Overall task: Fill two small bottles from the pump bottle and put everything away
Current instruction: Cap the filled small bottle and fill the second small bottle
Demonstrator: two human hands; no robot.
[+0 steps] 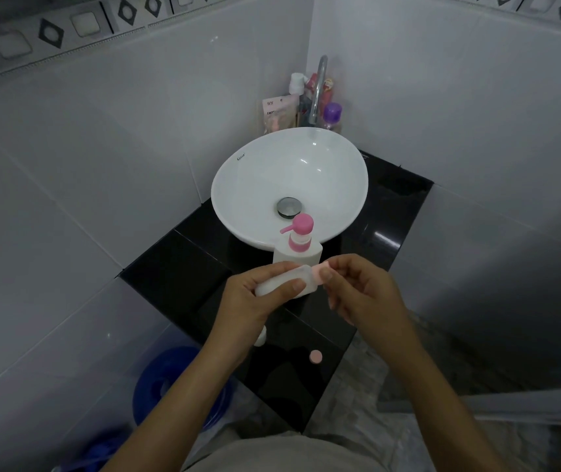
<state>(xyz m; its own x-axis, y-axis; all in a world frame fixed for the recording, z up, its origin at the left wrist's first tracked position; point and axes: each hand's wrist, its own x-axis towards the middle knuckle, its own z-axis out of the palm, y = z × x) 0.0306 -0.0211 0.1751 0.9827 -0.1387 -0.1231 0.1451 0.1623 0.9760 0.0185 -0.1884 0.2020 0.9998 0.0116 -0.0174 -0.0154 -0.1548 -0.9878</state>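
Observation:
A white pump bottle (297,253) with a pink pump head stands on the black counter (176,277), just in front of the basin. My left hand (255,298) holds a small white bottle (301,279) lying sideways above the counter. My right hand (357,291) pinches that bottle's pink cap (320,268) between thumb and fingers. A second small white bottle (260,337) shows partly below my left wrist, most of it hidden. A loose pink cap (315,356) lies flat on the counter near the front edge.
A white round basin (238,185) with a metal drain sits at the back of the counter. Behind it rise a chrome tap (318,90) and several toiletries, among them a purple-capped bottle (332,114). A blue bucket (170,379) stands on the floor, lower left.

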